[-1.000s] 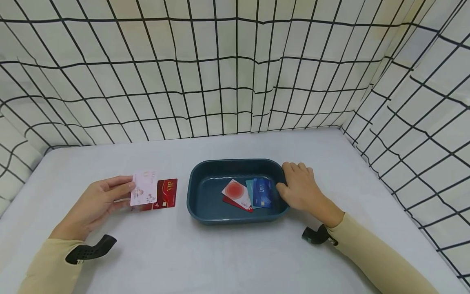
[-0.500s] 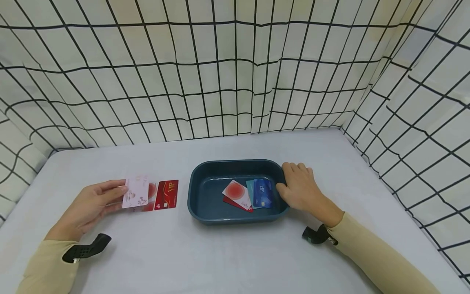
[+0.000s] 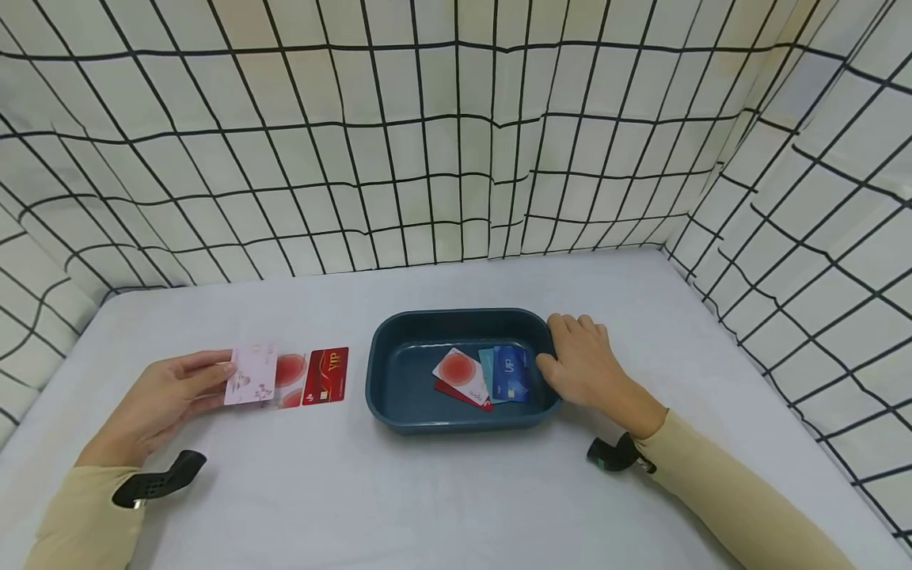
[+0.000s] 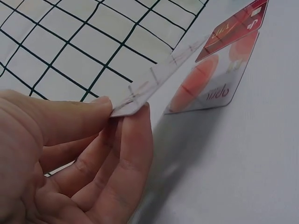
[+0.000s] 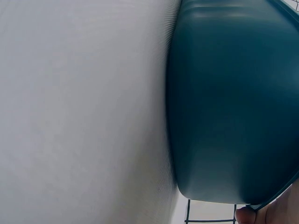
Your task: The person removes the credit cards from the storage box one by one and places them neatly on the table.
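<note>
My left hand [image 3: 167, 400] pinches a pale pink card [image 3: 252, 374] by its near edge between thumb and fingers. In the left wrist view that card [image 4: 154, 84] tilts above the table. Just right of it lie a white card with red circles [image 3: 290, 376] and a red VIP card [image 3: 325, 376]. My right hand [image 3: 586, 364] grips the right end of a dark teal tray [image 3: 399, 427], thumb over the rim. Inside the tray are a white card with a red circle [image 3: 461, 374], a red card under it, a light teal card and a blue VIP card [image 3: 511, 374].
A white cloth covers the table [image 3: 442, 507]. Black wire grid panels [image 3: 442, 142] backed by white sheeting rise behind it and along both sides. A black wrist device [image 3: 160, 479] sits on the left sleeve and another [image 3: 616, 454] on the right.
My left hand has moved left with the pale pink card, uncovering more of the white card with red circles. The right hand and the tray hold still.
</note>
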### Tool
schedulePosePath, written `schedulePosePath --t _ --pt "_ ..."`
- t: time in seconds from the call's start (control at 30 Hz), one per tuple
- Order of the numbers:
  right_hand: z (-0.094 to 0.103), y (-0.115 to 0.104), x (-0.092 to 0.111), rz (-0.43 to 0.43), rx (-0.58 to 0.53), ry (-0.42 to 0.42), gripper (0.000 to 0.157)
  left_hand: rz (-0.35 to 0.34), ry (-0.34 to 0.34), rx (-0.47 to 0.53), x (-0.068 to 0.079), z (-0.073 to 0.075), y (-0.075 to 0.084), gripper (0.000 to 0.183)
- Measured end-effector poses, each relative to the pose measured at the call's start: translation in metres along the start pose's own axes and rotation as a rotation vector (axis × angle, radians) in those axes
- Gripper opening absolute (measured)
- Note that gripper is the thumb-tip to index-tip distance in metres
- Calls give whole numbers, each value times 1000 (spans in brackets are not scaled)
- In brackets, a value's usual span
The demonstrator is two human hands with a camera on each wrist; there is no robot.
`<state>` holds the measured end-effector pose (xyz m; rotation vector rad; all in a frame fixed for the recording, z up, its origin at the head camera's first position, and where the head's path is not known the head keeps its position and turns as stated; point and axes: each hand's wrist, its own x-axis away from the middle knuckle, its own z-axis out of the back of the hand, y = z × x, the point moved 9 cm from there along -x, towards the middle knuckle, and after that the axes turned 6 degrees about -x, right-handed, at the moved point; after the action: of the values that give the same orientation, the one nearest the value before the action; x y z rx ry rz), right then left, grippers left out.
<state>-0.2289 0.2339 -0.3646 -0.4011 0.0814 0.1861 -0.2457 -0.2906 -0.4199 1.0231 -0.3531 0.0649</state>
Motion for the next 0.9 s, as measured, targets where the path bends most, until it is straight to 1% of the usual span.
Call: schedulePosePath --t 0.3,0.7,0.87,0.9 --pt "1 -1 0 7 4 7 23 36 9 -102 2 5 -9 79" --pt "0 -1 -1 7 1 4 23 52 54 -253 6 14 -9 76" --pt "0 0 -1 2 1 -4 24 52 72 -295 9 18 -8 76" --pt "-1 -1 -1 2 0 -6 24 52 75 -291 9 19 -9 76"
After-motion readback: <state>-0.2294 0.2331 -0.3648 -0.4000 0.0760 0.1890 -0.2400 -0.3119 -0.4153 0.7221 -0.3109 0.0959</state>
